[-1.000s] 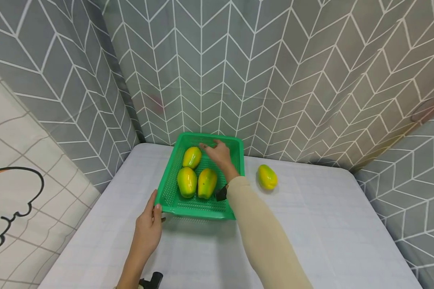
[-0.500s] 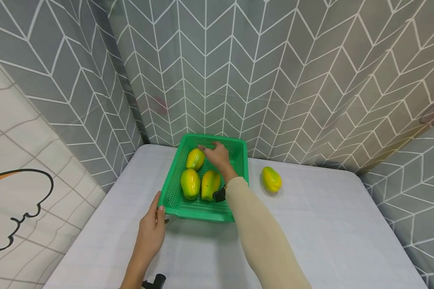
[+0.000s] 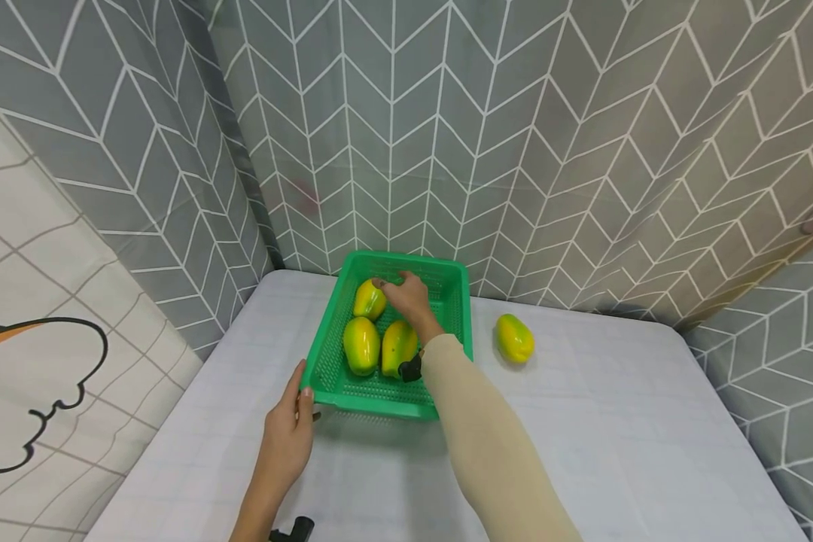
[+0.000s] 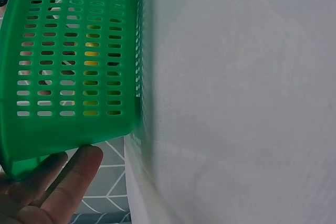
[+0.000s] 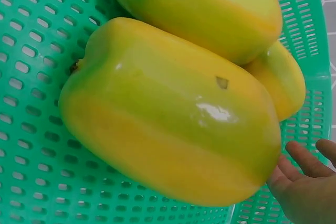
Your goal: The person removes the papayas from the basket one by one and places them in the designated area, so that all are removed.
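Observation:
Three yellow-green papayas lie in a green plastic basket (image 3: 386, 407): a back one (image 3: 369, 302), a front-left one (image 3: 362, 346) and a front-right one (image 3: 399, 348). In the right wrist view, the nearest papaya (image 5: 173, 114) fills the middle, a small dark mark on its skin. My left hand (image 3: 289, 433) grips the basket's near-left corner; its fingers (image 4: 73, 182) show below the rim in the left wrist view. Reaching inside, my right hand (image 3: 409, 297) has its fingers spread beside the back papaya. Whether they touch it I cannot tell.
Another papaya (image 3: 514, 339) lies on the white-covered table (image 3: 616, 436), right of the basket. A grey patterned curtain (image 3: 406, 135) hangs close behind the basket and table. White checked cloth (image 3: 47, 248) hangs at the left.
My right hand has moved slightly left within the basket, closer to the back papaya. The left hand keeps its grip on the corner. The whole head view has shifted a little.

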`<state>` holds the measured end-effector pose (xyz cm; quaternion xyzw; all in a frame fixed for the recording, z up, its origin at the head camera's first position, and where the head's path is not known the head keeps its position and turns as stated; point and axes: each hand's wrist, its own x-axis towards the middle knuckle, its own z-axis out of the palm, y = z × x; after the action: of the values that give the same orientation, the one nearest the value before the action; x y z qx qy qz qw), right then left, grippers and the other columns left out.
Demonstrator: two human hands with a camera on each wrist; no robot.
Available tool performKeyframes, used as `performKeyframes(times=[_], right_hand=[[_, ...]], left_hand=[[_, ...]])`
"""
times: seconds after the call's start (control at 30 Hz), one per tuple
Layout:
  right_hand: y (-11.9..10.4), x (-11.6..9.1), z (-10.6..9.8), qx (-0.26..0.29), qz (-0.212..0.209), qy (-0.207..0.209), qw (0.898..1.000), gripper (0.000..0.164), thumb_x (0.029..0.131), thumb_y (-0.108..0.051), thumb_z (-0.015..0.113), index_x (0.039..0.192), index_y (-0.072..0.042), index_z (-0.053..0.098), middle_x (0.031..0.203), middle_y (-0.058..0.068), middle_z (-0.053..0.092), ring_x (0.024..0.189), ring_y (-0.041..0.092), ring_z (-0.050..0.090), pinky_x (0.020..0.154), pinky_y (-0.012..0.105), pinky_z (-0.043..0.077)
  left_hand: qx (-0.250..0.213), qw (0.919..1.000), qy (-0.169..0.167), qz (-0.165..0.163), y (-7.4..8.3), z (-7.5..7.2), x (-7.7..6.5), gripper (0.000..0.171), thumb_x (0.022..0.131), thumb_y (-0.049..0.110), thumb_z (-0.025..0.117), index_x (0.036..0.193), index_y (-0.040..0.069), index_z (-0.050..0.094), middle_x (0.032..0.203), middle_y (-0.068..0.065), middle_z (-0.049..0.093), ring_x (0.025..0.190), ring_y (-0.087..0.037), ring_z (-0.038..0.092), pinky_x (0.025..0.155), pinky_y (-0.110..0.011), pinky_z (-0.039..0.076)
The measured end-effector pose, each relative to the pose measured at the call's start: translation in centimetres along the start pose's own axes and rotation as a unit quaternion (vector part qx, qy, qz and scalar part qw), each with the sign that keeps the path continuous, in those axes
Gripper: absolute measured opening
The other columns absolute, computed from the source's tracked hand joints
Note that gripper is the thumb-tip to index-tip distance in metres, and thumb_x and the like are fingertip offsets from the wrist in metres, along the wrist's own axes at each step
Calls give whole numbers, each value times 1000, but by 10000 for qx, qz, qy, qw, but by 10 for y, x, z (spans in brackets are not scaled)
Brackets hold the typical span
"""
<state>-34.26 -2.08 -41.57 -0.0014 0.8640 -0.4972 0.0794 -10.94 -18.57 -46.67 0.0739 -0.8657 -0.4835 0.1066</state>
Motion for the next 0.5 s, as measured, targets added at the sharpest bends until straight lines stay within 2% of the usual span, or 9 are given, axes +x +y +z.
performKeyframes(times=[0.2, 0.5], right_hand=[[0, 0, 3, -12, -8, -32, 10000, 80, 100, -49, 67, 163, -7, 40, 167, 21, 43, 153, 43, 42, 124, 58, 41], [3, 7, 11, -218, -102, -95, 9997, 79, 100, -44, 70, 163, -7, 39, 167, 20, 43, 152, 42, 43, 123, 57, 43]], left_hand=[[32, 10000, -12, -23, 1, 1, 0, 56, 117, 25, 34, 169, 8, 23, 165, -26, 43, 132, -45, 65, 105, -60, 56], [-5, 10000, 65, 60, 0, 2, 0, 56, 117, 25, 36, 169, 8, 25, 161, -29, 48, 119, -42, 73, 96, -55, 62]])
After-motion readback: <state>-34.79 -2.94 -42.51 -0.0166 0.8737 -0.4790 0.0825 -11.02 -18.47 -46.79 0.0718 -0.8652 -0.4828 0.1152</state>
